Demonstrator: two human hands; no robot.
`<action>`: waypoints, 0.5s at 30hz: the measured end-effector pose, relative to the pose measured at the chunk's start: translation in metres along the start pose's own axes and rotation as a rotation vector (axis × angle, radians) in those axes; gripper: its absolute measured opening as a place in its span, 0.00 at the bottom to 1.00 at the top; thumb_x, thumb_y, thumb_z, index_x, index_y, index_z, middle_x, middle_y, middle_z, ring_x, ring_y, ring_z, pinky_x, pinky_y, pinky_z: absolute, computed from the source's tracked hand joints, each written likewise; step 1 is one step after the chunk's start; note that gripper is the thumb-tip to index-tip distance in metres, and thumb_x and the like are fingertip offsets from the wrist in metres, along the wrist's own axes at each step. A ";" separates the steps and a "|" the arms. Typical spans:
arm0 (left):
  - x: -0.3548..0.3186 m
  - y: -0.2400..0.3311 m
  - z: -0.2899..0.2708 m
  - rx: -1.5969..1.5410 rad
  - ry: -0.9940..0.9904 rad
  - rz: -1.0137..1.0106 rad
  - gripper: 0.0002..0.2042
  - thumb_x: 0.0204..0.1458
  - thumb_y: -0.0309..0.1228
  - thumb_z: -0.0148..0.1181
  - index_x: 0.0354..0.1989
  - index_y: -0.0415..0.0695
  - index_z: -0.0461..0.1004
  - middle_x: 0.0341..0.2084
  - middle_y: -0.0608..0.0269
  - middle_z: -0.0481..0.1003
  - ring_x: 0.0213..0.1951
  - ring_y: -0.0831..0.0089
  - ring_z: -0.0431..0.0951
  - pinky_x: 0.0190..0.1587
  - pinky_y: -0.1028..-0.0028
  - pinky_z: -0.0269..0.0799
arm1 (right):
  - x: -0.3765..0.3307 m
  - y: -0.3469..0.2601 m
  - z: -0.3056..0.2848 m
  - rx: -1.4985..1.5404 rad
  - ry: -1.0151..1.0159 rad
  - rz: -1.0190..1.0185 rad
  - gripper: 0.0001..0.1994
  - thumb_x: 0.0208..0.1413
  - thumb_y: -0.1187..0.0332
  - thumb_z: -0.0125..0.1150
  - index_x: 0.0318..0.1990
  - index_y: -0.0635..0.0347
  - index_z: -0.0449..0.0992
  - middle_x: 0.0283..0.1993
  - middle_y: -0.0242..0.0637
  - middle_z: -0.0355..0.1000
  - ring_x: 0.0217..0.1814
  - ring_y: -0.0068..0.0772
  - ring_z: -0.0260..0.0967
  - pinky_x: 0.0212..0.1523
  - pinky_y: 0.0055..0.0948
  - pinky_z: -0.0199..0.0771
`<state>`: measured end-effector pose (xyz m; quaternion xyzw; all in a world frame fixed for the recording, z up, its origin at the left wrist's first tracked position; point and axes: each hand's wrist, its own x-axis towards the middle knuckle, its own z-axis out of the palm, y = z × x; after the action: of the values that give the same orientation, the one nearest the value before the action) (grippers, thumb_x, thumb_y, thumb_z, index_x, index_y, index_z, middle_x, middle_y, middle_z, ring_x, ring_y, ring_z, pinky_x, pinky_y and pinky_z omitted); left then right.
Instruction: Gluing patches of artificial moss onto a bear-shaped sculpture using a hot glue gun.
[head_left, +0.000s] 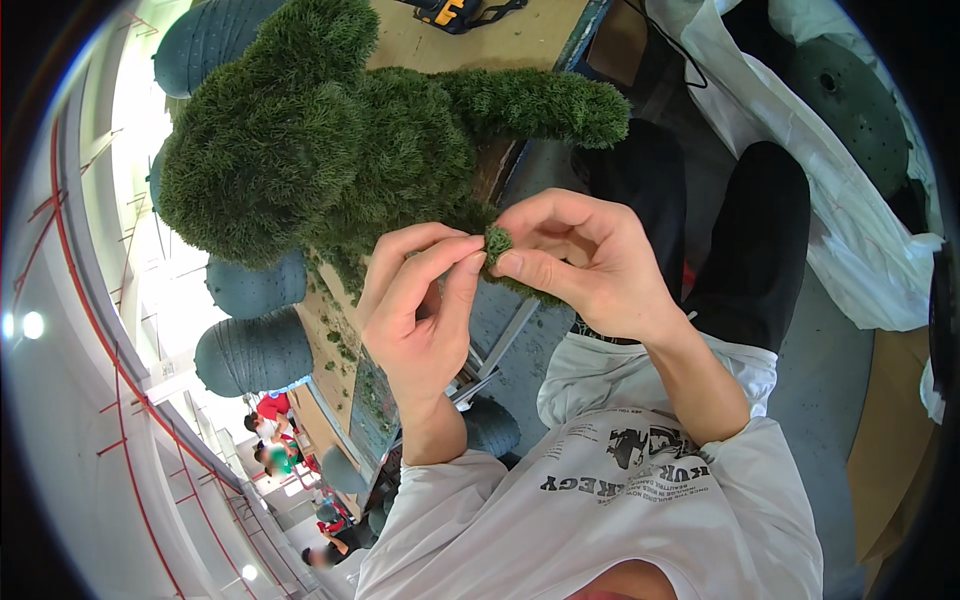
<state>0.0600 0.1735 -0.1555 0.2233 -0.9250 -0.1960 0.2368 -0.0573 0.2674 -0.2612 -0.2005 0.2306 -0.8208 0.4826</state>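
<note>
My left hand (418,300) and my right hand (590,262) meet in front of my chest. Between their pinched fingertips is a small tuft of green artificial foliage (497,241), touched by both thumbs and forefingers. Just beyond, a large figure covered in dense green artificial foliage (290,150) lies on the worktable (500,42), with one limb-like part (545,103) reaching right over the table's edge. Part of its near side is hidden behind my hands.
Several dark grey-green domes (255,352) stand along the table's left side. Green scraps (340,345) litter the tabletop. A yellow and black tool (447,14) lies at the far edge. At right, white plastic sheeting (800,190) surrounds a perforated dome (850,115). People (275,425) work at lower left.
</note>
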 end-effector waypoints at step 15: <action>0.098 0.034 -0.051 0.666 0.329 0.204 0.22 0.45 0.21 0.79 0.49 0.39 0.78 0.43 0.65 0.82 0.20 0.87 0.65 0.22 0.85 0.58 | 0.070 -0.015 0.033 0.117 0.071 -0.208 0.08 0.57 0.77 0.71 0.42 0.70 0.80 0.37 0.37 0.80 0.36 0.23 0.78 0.38 0.23 0.80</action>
<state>-0.0009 0.1390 -0.0641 0.2234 -0.9050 0.1785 0.3148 -0.0809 0.2058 -0.2185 -0.1656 0.1771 -0.8850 0.3973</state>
